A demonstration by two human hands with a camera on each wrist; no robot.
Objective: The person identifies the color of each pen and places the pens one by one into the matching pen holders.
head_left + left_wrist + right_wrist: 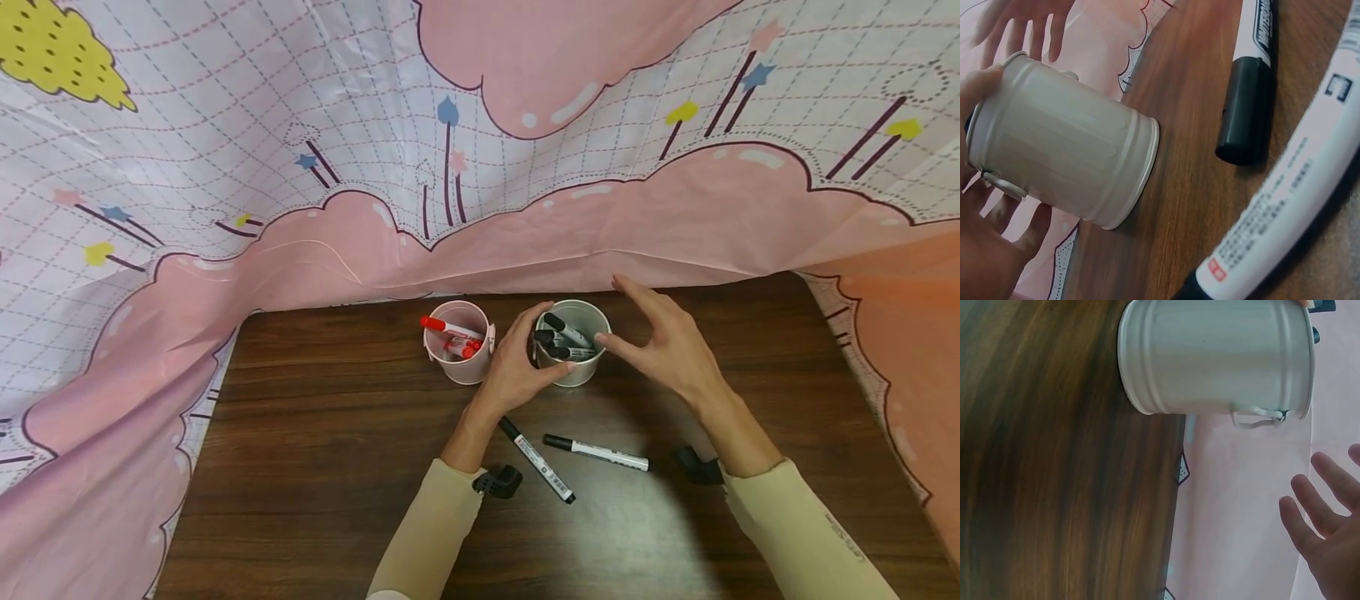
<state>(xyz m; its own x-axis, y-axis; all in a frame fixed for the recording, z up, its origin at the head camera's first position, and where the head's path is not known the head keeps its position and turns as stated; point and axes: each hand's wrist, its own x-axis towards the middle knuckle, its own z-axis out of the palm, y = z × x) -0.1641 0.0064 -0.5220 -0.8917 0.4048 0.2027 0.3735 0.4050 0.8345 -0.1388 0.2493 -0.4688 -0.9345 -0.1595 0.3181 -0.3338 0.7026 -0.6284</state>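
Observation:
A small white metal bucket point(577, 377) stands upright near the back of the table, with several black-capped markers point(567, 330) inside. My left hand point(513, 371) holds its left side, thumb along the front rim and fingers round the back. In the left wrist view, the bucket point(1066, 137) shows its side handle between thumb and fingers. To the right, my right hand point(671, 346) is spread, thumb tip right at the rim and fingers apart from the bucket. Its fingers in the right wrist view extend below the bucket point(1222, 356), holding nothing.
Left of the white bucket stands a pink bucket point(465, 372) holding several red markers point(450, 327). Two black-capped whiteboard markers, one slanted point(537, 460) and one nearly crosswise point(609, 455), lie in front on the dark wooden table point(322, 467). A patterned cloth point(360, 258) borders the back edge.

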